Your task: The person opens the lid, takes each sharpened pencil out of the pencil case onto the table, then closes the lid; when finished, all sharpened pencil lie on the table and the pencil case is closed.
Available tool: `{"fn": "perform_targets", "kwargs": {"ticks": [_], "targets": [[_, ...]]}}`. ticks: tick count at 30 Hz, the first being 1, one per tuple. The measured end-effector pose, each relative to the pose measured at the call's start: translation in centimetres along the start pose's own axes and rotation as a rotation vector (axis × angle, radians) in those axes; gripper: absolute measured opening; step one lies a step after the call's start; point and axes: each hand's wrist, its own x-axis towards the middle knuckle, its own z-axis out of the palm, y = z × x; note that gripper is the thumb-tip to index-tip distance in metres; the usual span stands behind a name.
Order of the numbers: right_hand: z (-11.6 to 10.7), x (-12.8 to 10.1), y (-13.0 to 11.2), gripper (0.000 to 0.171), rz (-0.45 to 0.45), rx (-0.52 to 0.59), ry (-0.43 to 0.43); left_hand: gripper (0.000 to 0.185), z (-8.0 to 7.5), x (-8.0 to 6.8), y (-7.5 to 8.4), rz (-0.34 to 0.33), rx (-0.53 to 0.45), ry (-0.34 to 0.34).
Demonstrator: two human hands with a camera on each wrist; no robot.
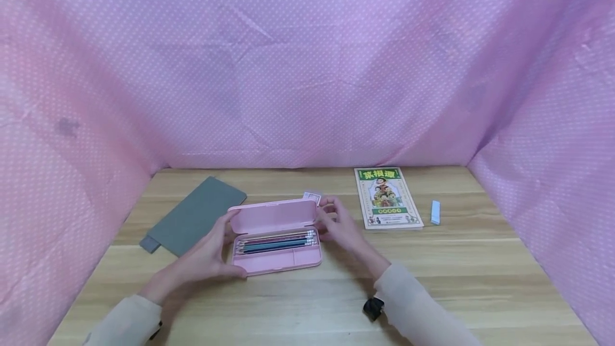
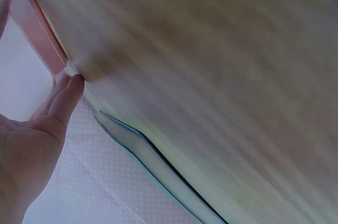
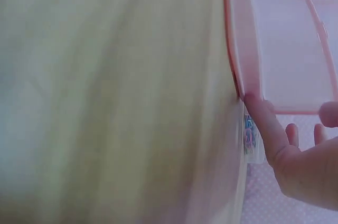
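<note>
A pink pencil case (image 1: pixel 263 264) lies on the table with its lid (image 1: pixel 274 217) raised at the back. Several pencils (image 1: pixel 276 242) fill its rear section, and two smaller front compartments hold nothing. My left hand (image 1: pixel 207 255) grips the left end, thumb at the front corner and fingers up by the lid's edge. At the other end my right hand (image 1: pixel 342 231) holds the case, its upper fingers at the lid's right corner. In the right wrist view the right thumb (image 3: pixel 264 115) touches the base's corner.
A grey-green notebook (image 1: pixel 199 215) lies at left, a small grey piece (image 1: pixel 150 244) at its corner. Behind the lid is a small clear box (image 3: pixel 250 137) with colourful contents. An illustrated book (image 1: pixel 389 202) and a light-blue stick-like item (image 1: pixel 435 212) lie at right.
</note>
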Motion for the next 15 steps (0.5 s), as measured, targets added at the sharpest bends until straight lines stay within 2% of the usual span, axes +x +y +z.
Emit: {"fn": "perform_targets", "kwargs": {"ticks": [2, 5, 10, 15], "targets": [[0.1, -0.4, 0.1, 0.019, -0.035, -0.038, 0.007, 0.140, 0.0, 0.1, 0.0, -0.006, 0.009, 0.003], [0.1, -0.9, 0.2, 0.024, -0.114, -0.149, -0.020, 0.143, -0.1, 0.2, 0.0, -0.014, 0.002, 0.010], [-0.1, -1.4, 0.2, 0.047, -0.243, -0.315, -0.085, 0.141, -0.1, 0.3, -0.1, -0.006, -0.079, 0.017], [-0.4, -2.0, 0.1, 0.072, -0.288, -0.391, -0.173, 0.148, -0.3, 0.5, -0.1, -0.021, -0.176, 0.004]]}}
